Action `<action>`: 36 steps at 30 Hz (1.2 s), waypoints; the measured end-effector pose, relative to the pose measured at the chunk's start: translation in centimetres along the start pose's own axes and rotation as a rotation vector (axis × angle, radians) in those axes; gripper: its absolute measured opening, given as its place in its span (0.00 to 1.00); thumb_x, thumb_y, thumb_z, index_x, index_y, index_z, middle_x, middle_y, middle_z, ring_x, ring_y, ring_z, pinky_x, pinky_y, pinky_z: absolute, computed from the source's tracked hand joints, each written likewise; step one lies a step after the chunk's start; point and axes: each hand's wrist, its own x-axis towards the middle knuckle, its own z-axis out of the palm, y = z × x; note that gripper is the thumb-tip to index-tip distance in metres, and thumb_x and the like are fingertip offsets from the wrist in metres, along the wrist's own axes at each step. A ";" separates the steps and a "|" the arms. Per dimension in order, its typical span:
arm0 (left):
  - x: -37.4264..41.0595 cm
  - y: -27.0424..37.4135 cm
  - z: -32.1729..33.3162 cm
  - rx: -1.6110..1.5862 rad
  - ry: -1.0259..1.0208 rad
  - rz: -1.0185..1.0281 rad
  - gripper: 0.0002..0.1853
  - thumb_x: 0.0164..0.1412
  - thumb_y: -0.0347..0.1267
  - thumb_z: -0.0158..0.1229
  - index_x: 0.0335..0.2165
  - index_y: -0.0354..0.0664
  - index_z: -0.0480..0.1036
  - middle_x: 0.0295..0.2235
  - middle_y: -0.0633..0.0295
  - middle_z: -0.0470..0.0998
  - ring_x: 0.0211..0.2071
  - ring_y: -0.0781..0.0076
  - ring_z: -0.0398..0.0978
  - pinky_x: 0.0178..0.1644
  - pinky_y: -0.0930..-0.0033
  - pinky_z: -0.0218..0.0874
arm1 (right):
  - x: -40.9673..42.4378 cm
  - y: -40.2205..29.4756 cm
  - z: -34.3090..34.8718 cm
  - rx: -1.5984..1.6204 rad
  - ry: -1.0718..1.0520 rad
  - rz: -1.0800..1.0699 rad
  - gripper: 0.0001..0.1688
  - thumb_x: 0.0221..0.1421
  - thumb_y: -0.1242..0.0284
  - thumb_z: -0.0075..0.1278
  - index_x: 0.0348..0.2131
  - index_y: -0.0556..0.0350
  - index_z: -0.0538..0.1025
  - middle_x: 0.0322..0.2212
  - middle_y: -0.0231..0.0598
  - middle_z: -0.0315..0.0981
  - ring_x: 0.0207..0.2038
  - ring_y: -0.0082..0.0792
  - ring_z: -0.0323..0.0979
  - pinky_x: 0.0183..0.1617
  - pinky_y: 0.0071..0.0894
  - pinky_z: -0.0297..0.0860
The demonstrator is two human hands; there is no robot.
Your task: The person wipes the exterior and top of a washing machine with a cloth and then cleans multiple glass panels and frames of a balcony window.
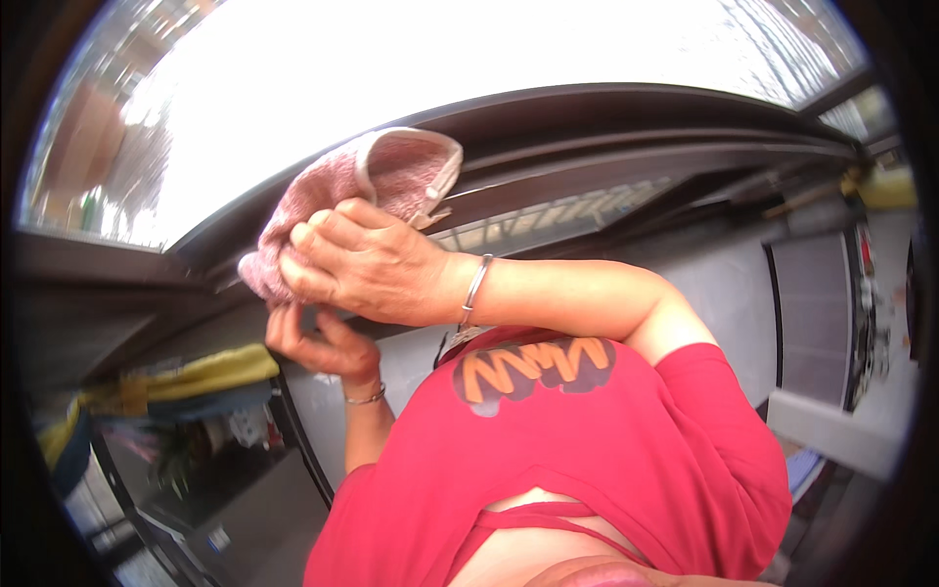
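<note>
My right hand grips a bunched pink terry cloth with a pale edging and a small tag. The cloth's far end folds open over a dark window frame. Just below the bunched end is my left hand, its fingers bent and thumb apart. Its fingertips meet the cloth's lower edge, but whether they pinch it cannot be made out. A metal bangle circles my right wrist, and another bracelet is on the left.
Bright window glass fills the far side. Dark sill rails run beneath it. Yellow fabric hangs at left, above a dark shelf with a green plant. A white ledge stands at right.
</note>
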 end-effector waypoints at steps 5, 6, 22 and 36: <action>1.0 1.2 1.3 -0.082 0.004 0.160 0.15 0.57 0.25 0.48 0.44 0.32 0.65 0.40 0.51 0.66 0.44 0.55 0.65 0.58 0.44 0.56 | -5.4 3.7 -4.3 -0.112 0.154 0.134 0.21 0.43 0.66 0.54 0.39 0.50 0.70 0.36 0.35 0.67 0.39 0.34 0.66 0.43 0.37 0.60; 1.0 1.9 1.1 -0.108 -0.022 0.172 0.15 0.57 0.25 0.48 0.44 0.32 0.65 0.40 0.51 0.66 0.43 0.56 0.65 0.58 0.44 0.56 | -6.7 4.4 -5.9 -0.138 0.159 0.153 0.23 0.40 0.67 0.55 0.40 0.51 0.70 0.36 0.36 0.67 0.40 0.36 0.67 0.43 0.40 0.60; 2.4 15.3 8.9 -1.162 -1.048 0.068 0.36 0.50 0.44 0.65 0.50 0.31 0.63 0.43 0.47 0.71 0.44 0.53 0.72 0.50 0.60 0.62 | -14.1 2.7 -18.0 1.519 0.843 1.152 0.20 0.62 0.76 0.40 0.54 0.59 0.64 0.45 0.39 0.70 0.46 0.25 0.71 0.52 0.26 0.67; 2.7 15.9 9.1 -1.394 -0.927 -0.562 0.12 0.68 0.29 0.47 0.46 0.36 0.72 0.40 0.64 0.76 0.42 0.79 0.72 0.48 0.74 0.64 | -19.7 1.7 -18.2 0.068 0.316 0.751 0.17 0.47 0.76 0.57 0.38 0.61 0.71 0.35 0.48 0.70 0.33 0.42 0.69 0.36 0.33 0.67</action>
